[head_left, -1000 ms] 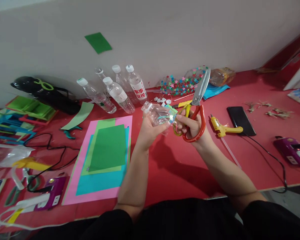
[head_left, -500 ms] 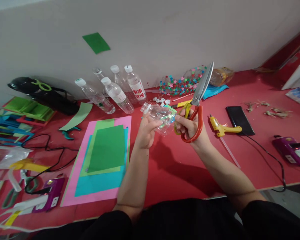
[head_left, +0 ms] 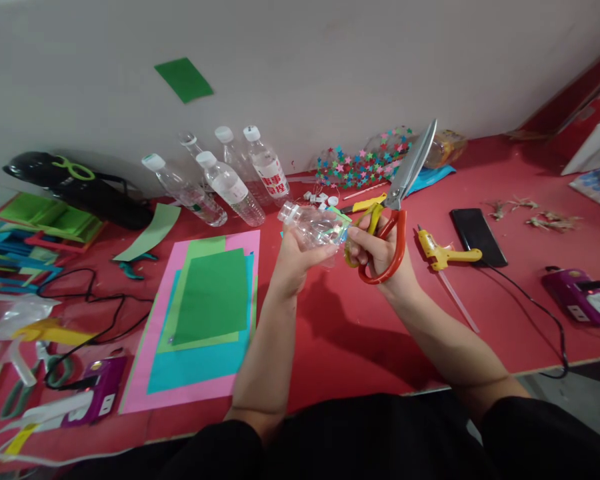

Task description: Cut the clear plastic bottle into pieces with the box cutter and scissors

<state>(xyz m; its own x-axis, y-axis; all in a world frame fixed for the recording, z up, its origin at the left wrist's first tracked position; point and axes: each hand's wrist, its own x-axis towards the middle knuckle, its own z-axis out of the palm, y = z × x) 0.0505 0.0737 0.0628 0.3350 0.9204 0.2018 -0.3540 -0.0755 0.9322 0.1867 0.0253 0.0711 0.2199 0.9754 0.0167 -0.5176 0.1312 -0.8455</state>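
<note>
My left hand (head_left: 297, 260) is closed round a clear plastic bottle piece (head_left: 307, 223), its neck pointing up and to the left. My right hand (head_left: 375, 250) grips scissors (head_left: 410, 170) by their red and yellow handles, blades tilted up and away to the right. Its thumb and fingertips are beside the right end of the bottle piece; whether they pinch its rim I cannot tell. Behind the hands lie a yellow cutter (head_left: 367, 203) and small white pieces (head_left: 320, 199).
Several plastic bottles (head_left: 233, 190) stand along the wall. Coloured paper sheets (head_left: 213, 297) lie at left, near a black flask (head_left: 80, 190). On the right are a yellow glue gun (head_left: 445, 253), a phone (head_left: 479, 237) and a purple power socket (head_left: 580, 293).
My left thumb has shifted to the right along the bottle piece, which has turned slightly. The scissors stay in my right hand, blades leaning a little more right. The view has shifted slightly.
</note>
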